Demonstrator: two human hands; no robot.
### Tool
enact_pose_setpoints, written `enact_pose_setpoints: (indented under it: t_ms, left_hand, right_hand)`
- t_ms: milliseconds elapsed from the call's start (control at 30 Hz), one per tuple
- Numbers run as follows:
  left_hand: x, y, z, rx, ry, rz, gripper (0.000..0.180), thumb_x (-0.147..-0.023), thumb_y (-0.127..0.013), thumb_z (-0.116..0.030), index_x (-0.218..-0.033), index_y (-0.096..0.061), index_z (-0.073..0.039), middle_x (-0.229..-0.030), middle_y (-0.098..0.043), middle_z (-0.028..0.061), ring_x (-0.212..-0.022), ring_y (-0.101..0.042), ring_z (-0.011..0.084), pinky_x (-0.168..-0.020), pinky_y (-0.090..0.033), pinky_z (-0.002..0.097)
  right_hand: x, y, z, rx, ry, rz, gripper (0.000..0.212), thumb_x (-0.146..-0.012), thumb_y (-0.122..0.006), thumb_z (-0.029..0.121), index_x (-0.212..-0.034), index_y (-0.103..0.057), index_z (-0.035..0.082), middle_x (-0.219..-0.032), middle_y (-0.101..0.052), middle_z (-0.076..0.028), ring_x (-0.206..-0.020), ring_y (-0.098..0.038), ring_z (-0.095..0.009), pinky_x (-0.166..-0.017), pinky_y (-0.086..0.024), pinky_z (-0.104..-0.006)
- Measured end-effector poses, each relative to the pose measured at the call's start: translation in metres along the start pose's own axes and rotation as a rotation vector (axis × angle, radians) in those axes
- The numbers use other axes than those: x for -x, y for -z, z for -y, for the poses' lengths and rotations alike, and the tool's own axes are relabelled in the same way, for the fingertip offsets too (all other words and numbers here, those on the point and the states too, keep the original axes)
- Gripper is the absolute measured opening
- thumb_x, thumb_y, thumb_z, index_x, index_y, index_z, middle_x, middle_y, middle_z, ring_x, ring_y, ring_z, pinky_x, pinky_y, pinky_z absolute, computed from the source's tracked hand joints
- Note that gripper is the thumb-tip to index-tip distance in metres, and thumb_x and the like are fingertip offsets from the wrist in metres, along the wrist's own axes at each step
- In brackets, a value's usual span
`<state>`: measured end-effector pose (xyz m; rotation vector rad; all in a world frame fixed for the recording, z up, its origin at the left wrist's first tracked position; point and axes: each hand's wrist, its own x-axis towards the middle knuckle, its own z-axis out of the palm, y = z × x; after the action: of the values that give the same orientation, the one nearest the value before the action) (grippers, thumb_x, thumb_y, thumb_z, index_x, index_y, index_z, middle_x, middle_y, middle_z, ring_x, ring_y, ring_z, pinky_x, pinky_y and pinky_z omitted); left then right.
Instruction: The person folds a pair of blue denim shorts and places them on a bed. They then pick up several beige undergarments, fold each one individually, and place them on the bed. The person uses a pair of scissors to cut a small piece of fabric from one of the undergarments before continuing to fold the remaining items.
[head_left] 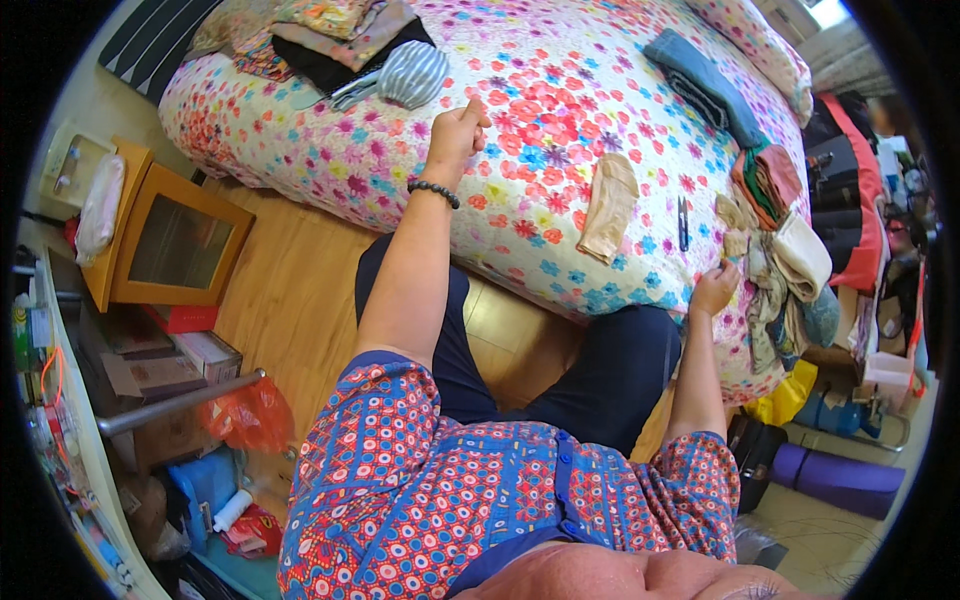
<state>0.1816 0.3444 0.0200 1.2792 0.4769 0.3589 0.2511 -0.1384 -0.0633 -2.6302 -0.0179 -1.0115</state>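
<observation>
My left hand (458, 136), with a dark bead bracelet on the wrist, is closed and raised over the bed near a grey-and-white striped cloth bundle (413, 75). Anything between its fingers is too small to make out. Near the bed's right side my right hand (714, 289) is closed, its fingertips against a small beige cloth (735, 243) that looks like a sock. Between the hands a longer beige sock (608, 207) lies flat on the flowered bedcover (540, 130). Beside that sock are black thread snips (683, 223), pointing away from me.
Folded jeans (703, 88) and piled clothes (795, 260) lie along the bed's right side. More clothes (330, 35) are heaped at the far left. A wooden cabinet (180, 235) stands on the left, above boxes and a red plastic bag (250, 412). A purple rolled mat (838, 478) lies lower right.
</observation>
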Motion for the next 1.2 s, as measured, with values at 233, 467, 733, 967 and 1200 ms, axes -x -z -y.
enact_pose_setpoints:
  t_ms: [233,467,733,967,1200]
  left_hand:
    - [0.000,-0.010,-0.003,0.178,0.116,0.215,0.066,-0.093,-0.036,-0.050,-0.129,-0.035,0.006,-0.131,-0.041,0.0239,-0.121,-0.044,0.0288,-0.098,-0.038,0.0383]
    - [-0.002,0.012,-0.010,0.116,-0.004,0.100,0.061,-0.094,-0.038,-0.047,-0.131,-0.039,0.002,-0.134,-0.042,0.0177,-0.125,-0.039,0.0277,-0.104,-0.030,0.0409]
    - [0.018,0.073,-0.021,-0.113,-0.119,-0.020,0.029,-0.093,-0.053,-0.027,-0.104,-0.062,-0.002,-0.097,-0.066,0.0045,-0.087,-0.062,0.0104,-0.074,-0.045,0.0214]
    - [0.036,0.175,-0.021,-0.394,-0.252,-0.109,0.026,-0.092,-0.053,-0.020,-0.101,-0.064,0.001,-0.092,-0.066,0.0056,-0.077,-0.061,0.0094,-0.065,-0.048,0.0215]
    - [0.056,0.209,-0.034,-0.174,-0.118,-0.339,0.024,-0.090,-0.054,-0.017,-0.099,-0.064,0.004,-0.089,-0.067,0.0080,-0.074,-0.062,0.0122,-0.067,-0.049,0.0231]
  right_hand:
    - [-0.001,0.001,0.005,0.011,0.006,-0.008,0.019,-0.076,-0.047,0.000,-0.092,-0.056,0.001,-0.090,-0.056,-0.016,-0.088,-0.054,-0.034,-0.078,-0.043,-0.0419]
    - [-0.003,0.006,-0.006,-0.024,-0.032,0.003,0.018,-0.077,-0.047,0.001,-0.092,-0.057,0.001,-0.092,-0.057,-0.016,-0.090,-0.053,-0.033,-0.080,-0.043,-0.0410]
    - [0.030,0.063,0.135,-0.438,0.097,0.413,0.021,-0.080,-0.063,0.014,-0.093,-0.054,0.001,-0.087,-0.054,-0.014,-0.076,-0.055,-0.030,-0.067,-0.046,-0.0362]
    - [0.052,0.045,0.222,-0.080,0.437,0.804,0.047,-0.064,-0.076,0.030,-0.092,-0.051,0.002,-0.095,-0.056,-0.019,-0.090,-0.056,-0.036,-0.077,-0.045,-0.0434]
    - [0.027,0.002,0.220,-0.037,0.476,1.052,0.044,-0.056,-0.079,0.033,-0.079,-0.062,0.000,-0.087,-0.063,-0.022,-0.086,-0.060,-0.035,-0.075,-0.048,-0.0404]
